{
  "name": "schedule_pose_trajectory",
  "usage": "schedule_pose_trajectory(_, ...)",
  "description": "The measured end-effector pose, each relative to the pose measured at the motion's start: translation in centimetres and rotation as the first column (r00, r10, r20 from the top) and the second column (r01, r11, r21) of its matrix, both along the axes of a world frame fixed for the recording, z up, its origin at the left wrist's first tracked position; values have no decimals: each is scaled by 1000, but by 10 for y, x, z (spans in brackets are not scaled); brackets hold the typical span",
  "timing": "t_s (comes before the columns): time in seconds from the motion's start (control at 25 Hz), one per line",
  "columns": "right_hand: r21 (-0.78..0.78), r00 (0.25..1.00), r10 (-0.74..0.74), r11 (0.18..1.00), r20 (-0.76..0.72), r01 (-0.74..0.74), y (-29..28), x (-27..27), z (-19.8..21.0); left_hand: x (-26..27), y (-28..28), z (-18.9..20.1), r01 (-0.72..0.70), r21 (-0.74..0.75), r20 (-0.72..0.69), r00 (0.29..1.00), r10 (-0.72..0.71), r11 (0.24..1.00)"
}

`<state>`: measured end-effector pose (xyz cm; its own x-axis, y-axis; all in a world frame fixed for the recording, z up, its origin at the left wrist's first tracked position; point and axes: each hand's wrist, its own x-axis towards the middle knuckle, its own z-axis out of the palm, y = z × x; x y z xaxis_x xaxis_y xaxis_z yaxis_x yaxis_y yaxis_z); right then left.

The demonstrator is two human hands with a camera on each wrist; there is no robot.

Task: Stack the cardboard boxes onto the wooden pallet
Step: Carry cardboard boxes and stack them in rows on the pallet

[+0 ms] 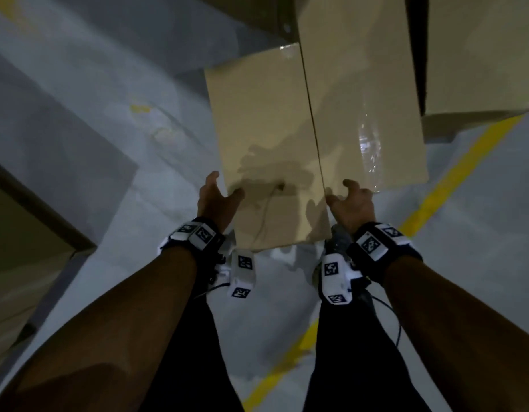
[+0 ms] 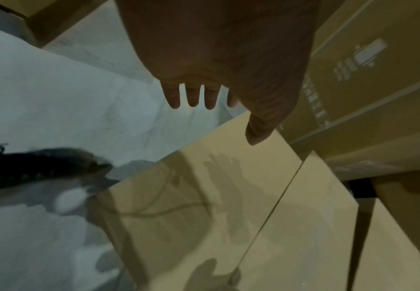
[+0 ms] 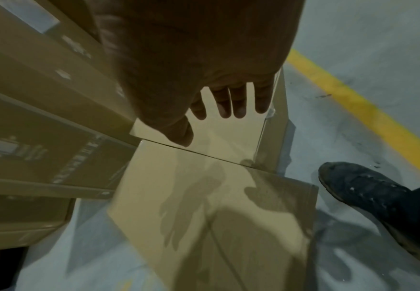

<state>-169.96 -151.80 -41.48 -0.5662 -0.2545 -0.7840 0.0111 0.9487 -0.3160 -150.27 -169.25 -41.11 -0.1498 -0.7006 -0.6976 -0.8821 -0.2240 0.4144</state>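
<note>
Behind the box [image 1: 266, 120], stacked cartons [image 1: 480, 55].

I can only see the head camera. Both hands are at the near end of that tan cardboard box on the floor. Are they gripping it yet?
Observer: Not the left hand: its wrist camera shows straight, spread fingers past the tan cardboard box edge, over the grey floor.
Operator: And the right?
Observer: The right hand holds nothing; its fingers are straight above the box top.
Operator: Anything printed on the cartons behind?
Observer: Yes, the stacked brown cartons carry pale side markings, too blurred to read.
</note>
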Motion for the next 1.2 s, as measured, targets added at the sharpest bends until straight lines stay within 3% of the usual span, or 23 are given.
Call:
schedule_pose_trajectory(0.16, 34, 999, -29, 999, -44, 30, -16, 11, -74, -6, -20, -80, 48, -45, -47, 998, -50, 998)
schedule_pose_trajectory(0.32, 27, 984, -121, 992, -130, 126, -28, 44, -110, -12, -45, -131, 48, -31, -150, 987, -52, 998)
schedule_pose_trajectory(0.48, 96, 964, -87, 989, -252, 115, -42, 80, -119, 1, -49, -158, 101, -15, -193, 976, -102, 995)
schedule_pose_trajectory(0.6, 146, 970, -2, 989, -245, 39, -50, 103, -116, 18, -54, -163, 20, -15, -267, 963, -23, 1000)
schedule_pose_trajectory(0.68, 111, 973, -23, 993, -231, 50, -58, 105, -115, 27, -62, -163, -24, 15, -311, 950, 28, 1000)
schedule_pose_trajectory(0.88, -188, 974, -168, 972, -155, 138, -109, 70, -125, 50, -78, -173, -1, -51, -438, 899, -22, 999)
schedule_pose_trajectory(1.08, -243, 978, -168, 961, -128, 133, -135, 71, -121, 63, -95, -170, -23, -56, -428, 904, -3, 998)
schedule_pose_trajectory(1.2, -319, 989, -144, 940, -43, 123, -158, 85, -123, 83, -114, -155, -52, -98, -324, 946, 18, 994)
